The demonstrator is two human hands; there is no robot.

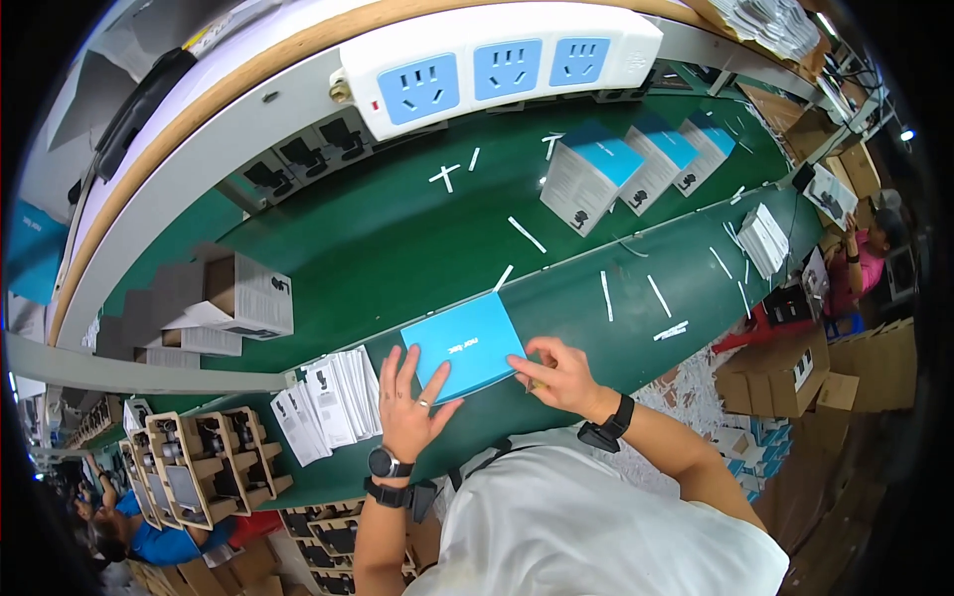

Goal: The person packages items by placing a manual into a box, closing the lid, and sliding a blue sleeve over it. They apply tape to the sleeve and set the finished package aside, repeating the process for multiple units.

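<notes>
A flat light-blue box [467, 343] with pale lettering lies on the green bench top in front of me. Spread fingers of my left hand [409, 402] rest on its left side and near edge; a ring and a watch show on that arm. At the box's right near corner, my right hand [558, 377] is closed, one fingertip pressed on the lid and the other fingers curled beside the edge. A small yellowish bit shows by those curled fingers, too small to name. Left of the box sits a stack of printed leaflets [343, 397].
Upright blue-and-white boxes [596, 169] stand at the far right, grey cartons [243, 293] at the left. White strips [527, 234] are scattered over the bench. Wooden trays [204, 462] with black parts stack lower left. A power strip [507, 65] hangs above. Co-workers sit at both sides.
</notes>
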